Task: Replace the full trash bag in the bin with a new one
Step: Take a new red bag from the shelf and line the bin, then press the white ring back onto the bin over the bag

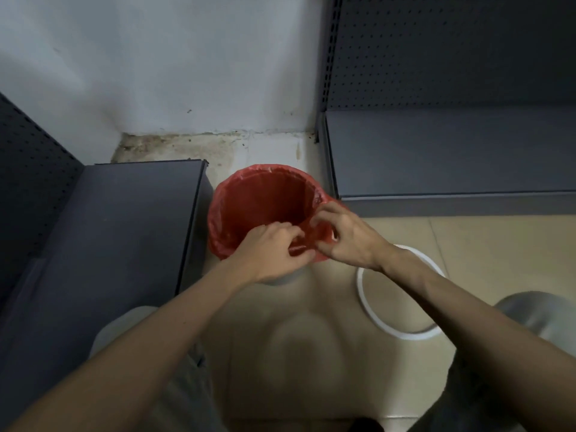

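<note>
A red plastic trash bag lines a round bin on the floor, its edge folded out over the rim. Only a small pale patch of the bin shows below my left wrist. My left hand pinches the bag's gathered edge at the near side of the rim. My right hand grips the same bunched plastic from the right. Both hands are close together, fingers curled into the film. The bag's inside looks hollow and dark red.
A white ring lies on the tiled floor right of the bin. Dark grey shelf bases stand on the left and right, with pegboard backs. A white wall closes the corner behind. My knees show at the bottom.
</note>
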The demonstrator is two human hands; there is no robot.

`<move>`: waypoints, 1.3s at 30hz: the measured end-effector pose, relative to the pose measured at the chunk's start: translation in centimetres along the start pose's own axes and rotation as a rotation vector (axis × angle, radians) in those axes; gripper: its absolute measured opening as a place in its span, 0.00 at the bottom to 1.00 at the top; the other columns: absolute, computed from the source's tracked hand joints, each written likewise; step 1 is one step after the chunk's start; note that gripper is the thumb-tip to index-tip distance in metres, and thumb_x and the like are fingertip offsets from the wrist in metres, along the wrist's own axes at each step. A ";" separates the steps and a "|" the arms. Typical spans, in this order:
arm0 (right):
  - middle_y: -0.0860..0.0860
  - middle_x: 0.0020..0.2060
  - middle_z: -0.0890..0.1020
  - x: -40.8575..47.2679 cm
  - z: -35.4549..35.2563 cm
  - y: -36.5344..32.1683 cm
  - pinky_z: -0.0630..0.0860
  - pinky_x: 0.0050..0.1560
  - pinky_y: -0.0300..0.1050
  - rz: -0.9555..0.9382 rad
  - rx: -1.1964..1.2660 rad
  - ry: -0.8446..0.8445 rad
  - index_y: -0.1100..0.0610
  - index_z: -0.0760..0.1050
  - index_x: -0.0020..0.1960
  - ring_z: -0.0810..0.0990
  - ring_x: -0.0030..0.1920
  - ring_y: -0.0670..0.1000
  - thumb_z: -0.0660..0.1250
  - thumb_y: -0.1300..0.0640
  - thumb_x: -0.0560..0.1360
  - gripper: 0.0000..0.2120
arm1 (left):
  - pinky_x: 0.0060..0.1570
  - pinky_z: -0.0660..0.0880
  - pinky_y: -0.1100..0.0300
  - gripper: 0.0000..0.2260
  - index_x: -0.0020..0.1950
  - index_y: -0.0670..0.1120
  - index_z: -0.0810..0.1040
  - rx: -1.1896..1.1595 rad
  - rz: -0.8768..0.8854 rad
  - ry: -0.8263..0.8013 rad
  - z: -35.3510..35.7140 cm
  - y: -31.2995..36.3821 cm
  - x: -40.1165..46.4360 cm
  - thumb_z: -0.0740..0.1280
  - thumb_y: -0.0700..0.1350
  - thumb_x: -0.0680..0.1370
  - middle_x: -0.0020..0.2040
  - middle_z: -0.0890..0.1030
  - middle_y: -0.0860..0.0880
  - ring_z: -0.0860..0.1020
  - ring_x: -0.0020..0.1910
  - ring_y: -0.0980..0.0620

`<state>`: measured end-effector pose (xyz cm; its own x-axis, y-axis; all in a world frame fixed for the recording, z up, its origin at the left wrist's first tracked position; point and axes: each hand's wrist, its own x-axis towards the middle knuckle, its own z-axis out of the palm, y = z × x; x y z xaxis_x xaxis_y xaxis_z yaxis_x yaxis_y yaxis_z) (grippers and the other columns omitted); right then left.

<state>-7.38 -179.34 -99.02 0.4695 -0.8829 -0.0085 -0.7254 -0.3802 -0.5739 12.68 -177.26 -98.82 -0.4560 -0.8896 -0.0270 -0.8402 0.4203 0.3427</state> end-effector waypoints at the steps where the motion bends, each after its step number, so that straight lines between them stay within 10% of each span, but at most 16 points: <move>1: 0.47 0.56 0.75 -0.3 -0.6 0.3 0.75 0.56 0.48 0.031 -0.004 0.060 0.51 0.77 0.55 0.77 0.52 0.49 0.68 0.50 0.69 0.15 | 0.52 0.76 0.51 0.21 0.58 0.48 0.81 -0.004 0.018 0.042 0.0 0.8 0.8 0.63 0.62 0.76 0.51 0.82 0.51 0.79 0.52 0.50; 13: 0.56 0.48 0.80 -10.3 -2.3 11.8 0.73 0.48 0.51 0.569 -0.289 0.538 0.61 0.78 0.52 0.78 0.51 0.59 0.66 0.50 0.77 0.14 | 0.50 0.75 0.51 0.15 0.57 0.43 0.79 -0.154 0.105 0.161 6.9 10.9 9.0 0.65 0.53 0.79 0.51 0.82 0.46 0.79 0.52 0.44; 39: 0.61 0.53 0.78 -21.9 13.9 25.5 0.74 0.47 0.54 1.102 -0.145 0.413 0.62 0.66 0.58 0.79 0.50 0.63 0.59 0.55 0.80 0.12 | 0.55 0.73 0.49 0.14 0.67 0.42 0.67 0.211 -0.053 -0.138 28.6 9.5 14.0 0.59 0.41 0.81 0.61 0.76 0.40 0.77 0.58 0.40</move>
<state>-29.12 -165.87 -124.86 -0.6234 -0.7654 -0.1597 -0.6991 0.6371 -0.3244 -10.09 -180.60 -122.81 -0.4329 -0.8848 -0.1725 -0.9002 0.4142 0.1344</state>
